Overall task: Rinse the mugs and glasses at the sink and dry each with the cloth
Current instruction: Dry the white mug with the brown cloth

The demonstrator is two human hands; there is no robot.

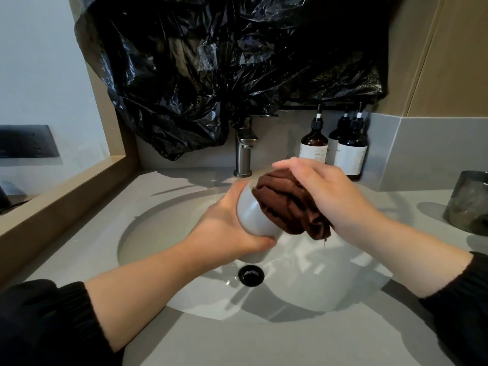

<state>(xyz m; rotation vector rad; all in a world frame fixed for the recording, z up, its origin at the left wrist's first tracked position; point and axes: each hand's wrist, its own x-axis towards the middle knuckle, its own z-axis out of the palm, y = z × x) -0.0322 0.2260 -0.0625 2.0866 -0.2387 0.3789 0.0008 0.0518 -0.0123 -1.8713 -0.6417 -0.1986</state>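
Note:
Above the sink basin (163,233), my left hand (224,228) grips a pale grey mug (250,215), tilted with its mouth turned to the right. A bunched dark brown cloth (287,204) is pushed against the mug's mouth. My right hand (327,191) holds the cloth from above, its fingers curled over the fabric. The mug's mouth and inside are hidden by the cloth.
A steel faucet (244,151) stands behind the basin, with no water running. Three dark pump bottles (314,143) line the back right. A dark metal cup (470,204) stands on the counter at far right. A black plastic bag (224,62) covers the wall above. The black drain (250,275) lies below.

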